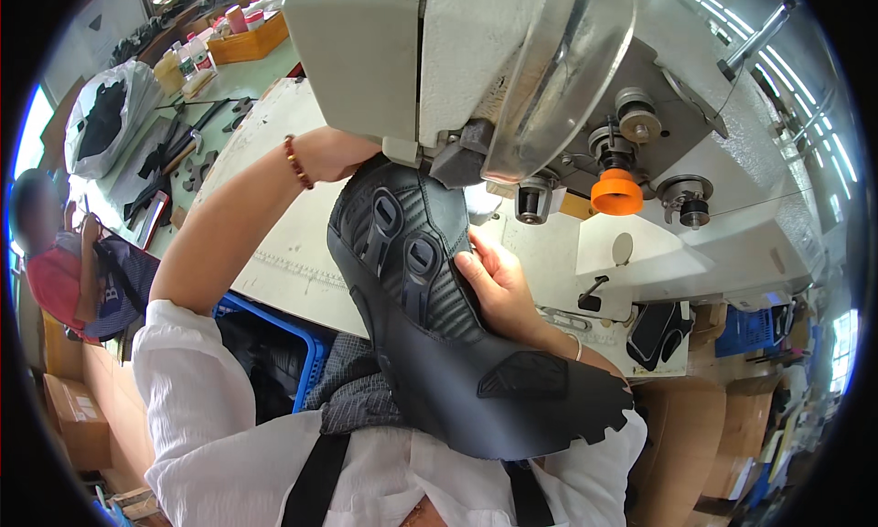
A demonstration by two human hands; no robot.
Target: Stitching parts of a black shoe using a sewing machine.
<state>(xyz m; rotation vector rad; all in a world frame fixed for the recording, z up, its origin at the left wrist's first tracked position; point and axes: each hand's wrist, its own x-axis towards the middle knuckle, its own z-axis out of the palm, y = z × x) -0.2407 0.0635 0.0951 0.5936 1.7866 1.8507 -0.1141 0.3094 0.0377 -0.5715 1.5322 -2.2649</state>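
Observation:
A black shoe upper (430,307) with ribbed panels and raised patches is held up under the head of a grey-white sewing machine (512,51). My left hand (334,152), with a beaded bracelet at the wrist, grips the far end of the upper near the needle area. My right hand (494,280) presses its fingers on the ribbed side of the upper. The near end of the upper hangs over my lap.
The pale machine table (293,252) has an orange cone (615,193) and tension knobs (636,115) on the machine's right. A blue crate (302,339) sits below the table. To the left are a plastic bag (105,115), tools and a seated person (64,262).

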